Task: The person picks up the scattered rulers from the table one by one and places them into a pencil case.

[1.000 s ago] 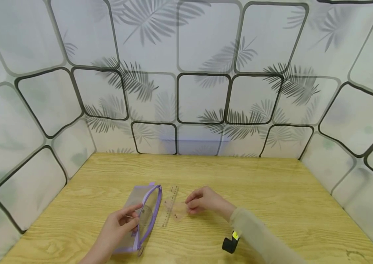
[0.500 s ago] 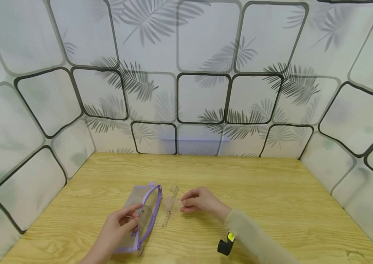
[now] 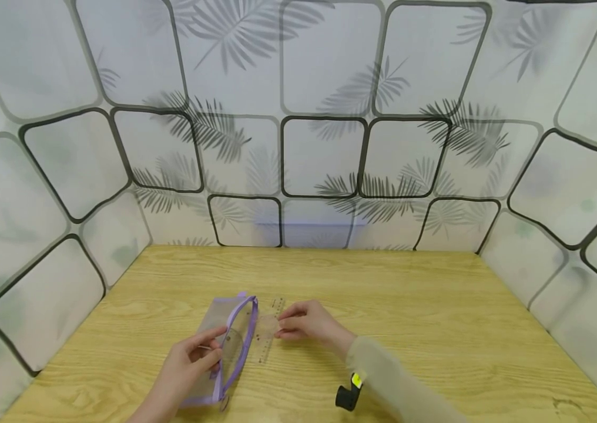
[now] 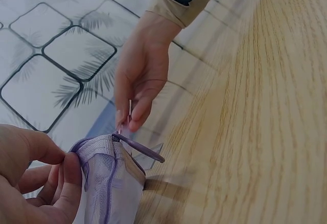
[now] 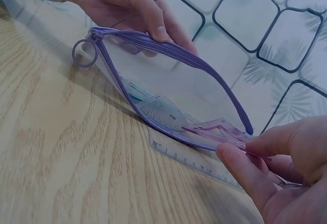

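A see-through zip pencil pouch (image 3: 217, 317) with purple edging lies on the table, its mouth spread wide. My left hand (image 3: 187, 361) pinches the pouch's near rim between thumb and fingers. A clear protractor (image 5: 161, 112) shows inside, in the right wrist view. My right hand (image 3: 306, 321) pinches a thin, transparent pink set square (image 5: 222, 132) at the pouch's mouth; the fingers hide part of it. Beside the opening, flat on the wood, lies a clear ruler (image 5: 189, 160), partly behind the set square in the head view.
The wooden table (image 3: 415, 305) extends right of and behind the pouch. A patterned curtain (image 3: 325, 158) borders its back and sides. A black device with a yellow patch (image 3: 348, 396) shows beside the right sleeve. A ring pull (image 5: 85, 53) hangs from the zip.
My right hand has moved left with the pink set square, over the ruler and up to the pouch's mouth. The left hand and the pouch have stayed in place.
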Action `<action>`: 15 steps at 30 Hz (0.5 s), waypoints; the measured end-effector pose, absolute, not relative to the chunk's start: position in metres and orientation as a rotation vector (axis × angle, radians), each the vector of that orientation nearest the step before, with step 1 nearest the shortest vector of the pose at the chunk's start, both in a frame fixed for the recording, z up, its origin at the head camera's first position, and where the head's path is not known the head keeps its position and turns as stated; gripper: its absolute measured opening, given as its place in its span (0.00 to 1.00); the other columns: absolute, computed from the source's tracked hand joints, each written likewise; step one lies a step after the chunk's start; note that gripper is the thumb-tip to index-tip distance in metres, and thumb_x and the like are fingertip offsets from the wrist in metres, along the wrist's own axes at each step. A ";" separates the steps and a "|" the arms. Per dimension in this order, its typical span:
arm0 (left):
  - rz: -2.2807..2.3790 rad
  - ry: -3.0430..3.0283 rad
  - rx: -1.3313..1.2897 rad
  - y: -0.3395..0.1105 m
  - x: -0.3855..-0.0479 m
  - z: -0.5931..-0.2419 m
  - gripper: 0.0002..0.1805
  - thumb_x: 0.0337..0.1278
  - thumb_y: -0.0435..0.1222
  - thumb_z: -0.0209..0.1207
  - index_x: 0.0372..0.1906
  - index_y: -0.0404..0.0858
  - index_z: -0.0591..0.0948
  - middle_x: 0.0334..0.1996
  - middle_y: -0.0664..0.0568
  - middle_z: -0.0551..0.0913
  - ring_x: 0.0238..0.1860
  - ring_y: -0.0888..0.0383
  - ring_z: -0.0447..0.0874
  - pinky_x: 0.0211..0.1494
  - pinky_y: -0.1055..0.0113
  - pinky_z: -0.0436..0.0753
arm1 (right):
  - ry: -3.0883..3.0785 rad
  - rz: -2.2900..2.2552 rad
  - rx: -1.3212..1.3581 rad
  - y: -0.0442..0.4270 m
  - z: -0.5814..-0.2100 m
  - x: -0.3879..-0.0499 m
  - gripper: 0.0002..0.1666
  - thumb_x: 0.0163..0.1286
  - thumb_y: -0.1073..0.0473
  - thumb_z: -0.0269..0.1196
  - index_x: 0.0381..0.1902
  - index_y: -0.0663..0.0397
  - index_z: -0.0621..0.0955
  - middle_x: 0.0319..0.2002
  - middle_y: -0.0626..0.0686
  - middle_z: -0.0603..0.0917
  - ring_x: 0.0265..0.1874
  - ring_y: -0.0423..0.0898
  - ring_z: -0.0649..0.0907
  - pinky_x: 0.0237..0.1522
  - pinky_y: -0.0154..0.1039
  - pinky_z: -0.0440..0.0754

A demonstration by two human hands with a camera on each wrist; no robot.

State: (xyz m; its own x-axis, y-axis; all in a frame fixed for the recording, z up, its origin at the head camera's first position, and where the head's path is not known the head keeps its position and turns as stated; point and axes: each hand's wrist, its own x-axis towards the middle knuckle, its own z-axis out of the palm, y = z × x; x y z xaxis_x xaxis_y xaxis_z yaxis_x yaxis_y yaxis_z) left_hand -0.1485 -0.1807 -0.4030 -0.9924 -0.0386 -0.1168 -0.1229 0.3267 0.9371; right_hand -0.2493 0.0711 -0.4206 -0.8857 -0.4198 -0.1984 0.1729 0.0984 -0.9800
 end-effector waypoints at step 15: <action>1.782 2.494 -0.148 -0.180 -0.148 -0.402 0.24 0.62 0.27 0.59 0.64 0.35 0.77 0.40 0.47 0.79 0.31 0.61 0.80 0.36 0.71 0.84 | 1.868 -1.878 -0.265 0.056 -0.424 -0.245 0.15 0.70 0.71 0.58 0.52 0.74 0.79 0.44 0.69 0.86 0.43 0.55 0.89 0.46 0.39 0.88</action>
